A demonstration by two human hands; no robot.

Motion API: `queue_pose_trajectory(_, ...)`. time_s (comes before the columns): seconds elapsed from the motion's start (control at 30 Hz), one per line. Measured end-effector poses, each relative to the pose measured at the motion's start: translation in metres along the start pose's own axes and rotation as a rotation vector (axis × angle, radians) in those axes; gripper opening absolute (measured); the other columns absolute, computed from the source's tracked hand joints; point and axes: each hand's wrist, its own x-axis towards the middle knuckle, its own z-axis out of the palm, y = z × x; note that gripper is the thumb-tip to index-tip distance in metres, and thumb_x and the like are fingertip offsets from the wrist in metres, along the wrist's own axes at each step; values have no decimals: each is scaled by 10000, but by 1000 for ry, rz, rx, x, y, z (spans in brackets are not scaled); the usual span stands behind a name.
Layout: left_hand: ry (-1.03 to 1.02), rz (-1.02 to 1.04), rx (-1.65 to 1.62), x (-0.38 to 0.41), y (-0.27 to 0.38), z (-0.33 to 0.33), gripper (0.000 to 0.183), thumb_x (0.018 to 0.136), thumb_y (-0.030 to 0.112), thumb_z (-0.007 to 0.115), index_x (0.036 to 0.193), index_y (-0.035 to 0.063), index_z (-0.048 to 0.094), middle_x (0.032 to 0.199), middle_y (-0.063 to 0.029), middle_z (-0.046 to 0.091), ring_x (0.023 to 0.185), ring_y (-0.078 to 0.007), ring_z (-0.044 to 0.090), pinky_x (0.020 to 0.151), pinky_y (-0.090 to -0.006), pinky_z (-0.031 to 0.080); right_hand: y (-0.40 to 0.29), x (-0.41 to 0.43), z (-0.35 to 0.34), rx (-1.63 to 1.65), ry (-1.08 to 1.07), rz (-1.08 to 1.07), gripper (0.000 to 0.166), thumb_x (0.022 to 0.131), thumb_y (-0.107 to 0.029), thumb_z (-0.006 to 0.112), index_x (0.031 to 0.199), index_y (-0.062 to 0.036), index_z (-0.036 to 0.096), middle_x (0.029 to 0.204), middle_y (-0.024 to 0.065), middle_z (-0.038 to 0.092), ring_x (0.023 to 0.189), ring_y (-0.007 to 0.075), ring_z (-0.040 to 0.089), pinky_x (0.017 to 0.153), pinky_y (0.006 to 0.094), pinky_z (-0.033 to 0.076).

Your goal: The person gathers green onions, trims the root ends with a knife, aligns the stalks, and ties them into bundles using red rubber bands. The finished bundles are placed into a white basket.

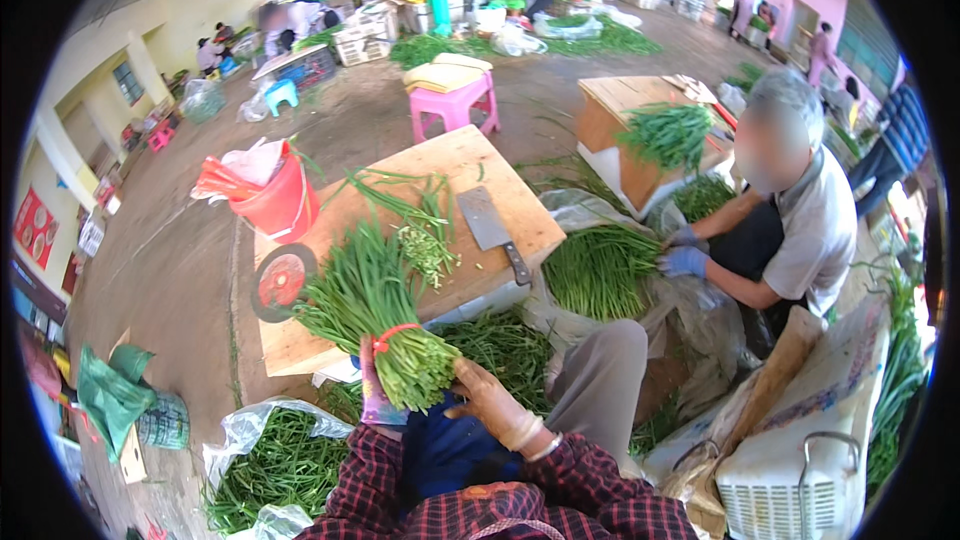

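A thick bundle of green garlic chives (367, 292), tied with a red band (394, 331), lies tilted over the near edge of the wooden board (405, 165). My left hand (377, 386), in a patterned glove, holds it from the left near the band. My right hand (491, 399), in a translucent glove, has its fingers spread at the cut stem ends; the fingertips are at or touching them. On the board lie a cleaver (491, 229), loose chives (405, 199), a small heap of cut stem pieces (427, 253) and a round disc with a red centre (283, 283).
A red bucket (279, 199) stands at the board's left edge. Plastic-lined heaps of greens (277, 465) lie at lower left and under the board. On the right a co-worker (795, 217) in blue gloves handles chives (600, 266). A white crate (795, 465) is at lower right, a pink stool (454, 101) beyond.
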Motion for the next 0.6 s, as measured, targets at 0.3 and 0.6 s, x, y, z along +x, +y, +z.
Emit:
queue_pose_trajectory(0.3,-144,63,-101,1,7,-18,640,832,571,426,1147,22,516,1093,-158,573,963,-326,566,867,-452,458,-15,-29,-31,-421,2,-109,350,905,-306,488,1123,-38,548,908,61,609,826,139,576,748,257,454)
queue_pose_trajectory(0.6,41,-107,126,-40,-28,29,618,812,528,512,1065,-34,543,982,-173,611,856,-276,613,804,-396,501,-54,24,-24,-809,-168,43,778,818,-552,489,1275,60,341,1208,190,486,1127,258,466,925,321,373)
